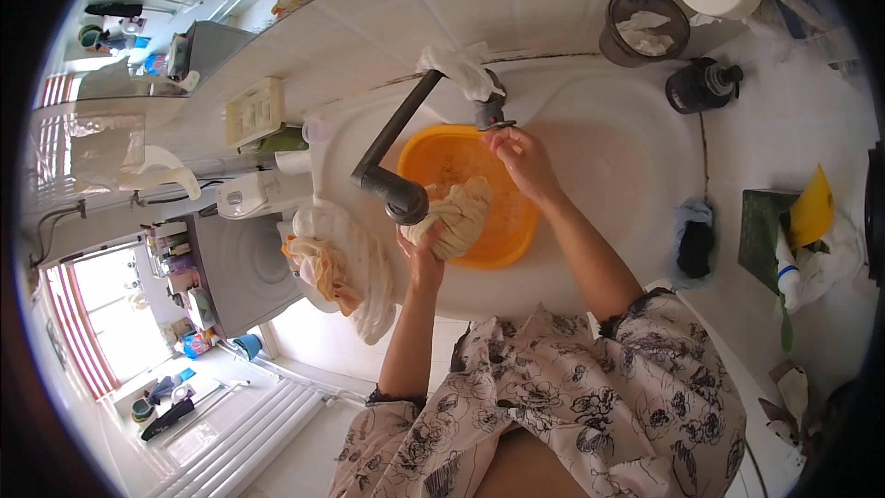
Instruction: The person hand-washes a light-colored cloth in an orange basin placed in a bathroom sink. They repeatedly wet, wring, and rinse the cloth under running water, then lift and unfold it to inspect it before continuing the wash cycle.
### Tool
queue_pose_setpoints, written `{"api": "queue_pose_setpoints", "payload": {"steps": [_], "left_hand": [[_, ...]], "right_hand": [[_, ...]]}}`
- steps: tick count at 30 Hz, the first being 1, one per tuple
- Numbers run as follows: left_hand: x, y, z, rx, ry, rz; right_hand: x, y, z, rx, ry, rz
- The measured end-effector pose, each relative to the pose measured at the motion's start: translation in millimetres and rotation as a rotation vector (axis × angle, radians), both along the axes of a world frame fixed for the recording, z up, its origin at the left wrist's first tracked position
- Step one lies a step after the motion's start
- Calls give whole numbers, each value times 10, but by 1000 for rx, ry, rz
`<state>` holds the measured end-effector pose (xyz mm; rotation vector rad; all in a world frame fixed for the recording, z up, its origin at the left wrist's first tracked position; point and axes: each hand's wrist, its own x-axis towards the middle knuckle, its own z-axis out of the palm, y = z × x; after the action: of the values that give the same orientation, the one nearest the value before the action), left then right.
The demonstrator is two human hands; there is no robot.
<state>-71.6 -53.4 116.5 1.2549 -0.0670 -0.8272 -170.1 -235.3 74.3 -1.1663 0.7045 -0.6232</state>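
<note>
A bunched cream cloth (461,217) is gripped in my left hand (425,256), below the spout end of the dark grey swivel tap (403,122). The cloth hangs over the left part of an orange plastic basin (513,254) that sits in the white sink. Some water and specks show on the basin's floor. My right hand (525,164) reaches to the tap's base, its curled fingers closed at the small tap lever (501,124). The fingertips are partly hidden there.
Damp white and orange-stained cloths (346,267) drape over the sink's left edge. A black pump bottle (702,85) and a dark mesh bin (644,28) stand at the back right. A blue-and-black cloth (693,244) lies at the right rim. White tissue (461,69) covers part of the tap.
</note>
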Motion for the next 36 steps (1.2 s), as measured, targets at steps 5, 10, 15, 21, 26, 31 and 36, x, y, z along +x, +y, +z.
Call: {"api": "queue_pose_setpoints", "payload": {"steps": [5, 10, 15, 21, 26, 31, 36], "left_hand": [[39, 12, 204, -90, -407, -306], [75, -192, 265, -296, -931, -777], [-220, -359, 564, -310, -1031, -961], [-460, -224, 131, -342, -1071, -340], [-397, -254, 130, -374, -362, -42], [-390, -254, 464, -229, 241, 99], [-186, -144, 544, -319, 798, -8]], "right_hand": [[-227, 303, -33, 843, 63, 123], [-233, 688, 93, 1385, -620, 418], [-192, 777, 266, 1406, -728, 420], [-58, 996, 314, 1464, -983, 301], [2, 955, 229, 1292, -986, 41], [-46, 884, 460, 724, -623, -256], [-72, 727, 805, -397, -368, -138]]}}
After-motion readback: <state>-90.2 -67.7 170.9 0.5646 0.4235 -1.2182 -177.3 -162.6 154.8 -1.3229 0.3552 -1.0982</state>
